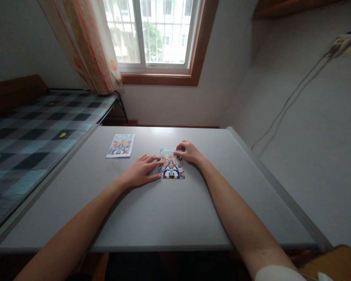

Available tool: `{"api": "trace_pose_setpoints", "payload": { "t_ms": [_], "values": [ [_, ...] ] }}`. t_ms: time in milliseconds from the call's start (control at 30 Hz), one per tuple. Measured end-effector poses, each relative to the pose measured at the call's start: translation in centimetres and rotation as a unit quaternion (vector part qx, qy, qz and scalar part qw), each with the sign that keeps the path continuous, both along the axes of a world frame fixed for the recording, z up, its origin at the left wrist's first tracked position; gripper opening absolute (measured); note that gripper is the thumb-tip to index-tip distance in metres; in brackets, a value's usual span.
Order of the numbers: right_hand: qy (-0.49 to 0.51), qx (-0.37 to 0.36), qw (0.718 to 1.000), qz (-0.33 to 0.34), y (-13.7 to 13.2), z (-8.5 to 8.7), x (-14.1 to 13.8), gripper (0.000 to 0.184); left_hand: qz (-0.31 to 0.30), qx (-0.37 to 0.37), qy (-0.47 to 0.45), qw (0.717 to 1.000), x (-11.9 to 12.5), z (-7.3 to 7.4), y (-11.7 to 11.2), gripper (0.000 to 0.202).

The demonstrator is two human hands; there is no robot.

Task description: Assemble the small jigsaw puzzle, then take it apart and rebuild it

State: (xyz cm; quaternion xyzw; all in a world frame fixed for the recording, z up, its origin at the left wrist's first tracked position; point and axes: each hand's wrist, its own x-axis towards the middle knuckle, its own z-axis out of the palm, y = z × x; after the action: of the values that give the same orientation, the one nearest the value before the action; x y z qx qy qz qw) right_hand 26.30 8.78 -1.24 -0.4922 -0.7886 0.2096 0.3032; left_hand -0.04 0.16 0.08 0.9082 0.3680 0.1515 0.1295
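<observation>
While the picture [172, 170] lies flat on the table [163, 218], about midway between the left and right edges, the left hand [140, 171] rests palm down at its left side. The grip of this hand is apart: the thumb is at the picture's near left corner and the fingertips overlap its left margin. The right hand [190, 152] is positioned at the picture's far right corner with its fingers bent. Its thumb and fingertips are close together; whether this grip is clamped on anything cannot be determined. A paper sheet [121, 145] with a similar design lies near the table's far left corner, apart from both hands. A bed [43, 125] adjoins the left edge.
</observation>
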Motion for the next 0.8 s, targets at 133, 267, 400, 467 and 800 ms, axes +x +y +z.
{"api": "trace_pose_setpoints", "payload": {
  "t_ms": [133,267,400,467,800],
  "values": [
    [-0.053,0.001,0.998,-0.037,0.0,0.2,-0.4,0.013,0.001,0.000,0.002,1.000,0.0,0.0,0.0,0.052],
    [-0.066,-0.011,0.997,-0.050,-0.1,0.4,-0.7,0.013,-0.003,0.005,0.001,1.000,0.0,0.0,0.0,0.052],
    [-0.069,-0.037,0.995,-0.061,-0.2,0.5,-0.8,0.012,-0.002,0.008,0.002,1.000,0.1,0.0,0.0,0.051],
    [-0.071,-0.036,0.995,-0.065,-0.3,0.5,-0.8,0.012,-0.001,0.009,0.002,1.000,0.1,0.0,0.0,0.051],
    [-0.140,0.061,0.988,-0.038,-1.4,1.8,-1.0,0.008,-0.003,0.009,0.001,1.000,0.0,0.0,0.0,0.052]
  ]
}}
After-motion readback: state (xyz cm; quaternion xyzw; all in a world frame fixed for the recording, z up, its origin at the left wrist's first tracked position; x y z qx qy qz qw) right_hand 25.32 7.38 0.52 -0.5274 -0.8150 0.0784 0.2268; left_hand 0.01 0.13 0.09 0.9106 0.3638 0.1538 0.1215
